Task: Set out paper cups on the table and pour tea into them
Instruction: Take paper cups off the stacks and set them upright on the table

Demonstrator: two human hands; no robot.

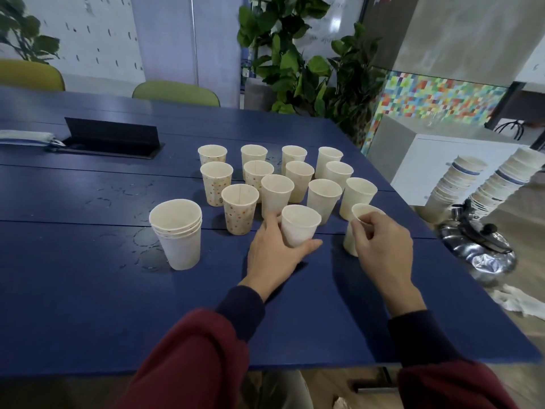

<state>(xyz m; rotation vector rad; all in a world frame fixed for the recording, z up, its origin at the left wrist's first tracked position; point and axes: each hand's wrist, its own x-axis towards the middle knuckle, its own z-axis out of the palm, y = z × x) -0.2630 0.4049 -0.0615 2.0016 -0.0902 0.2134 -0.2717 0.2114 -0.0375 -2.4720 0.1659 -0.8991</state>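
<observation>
The left hand (274,255) curls round a plain cup (299,225) near the middle of the blue table (88,290). At 3 o'clock from it, the right hand (383,243) pinches the rim of a second cup (350,242). Other cups (239,211) stand in rows at 12 o'clock, and a nested stack (180,234) stands at 9 o'clock.
</observation>
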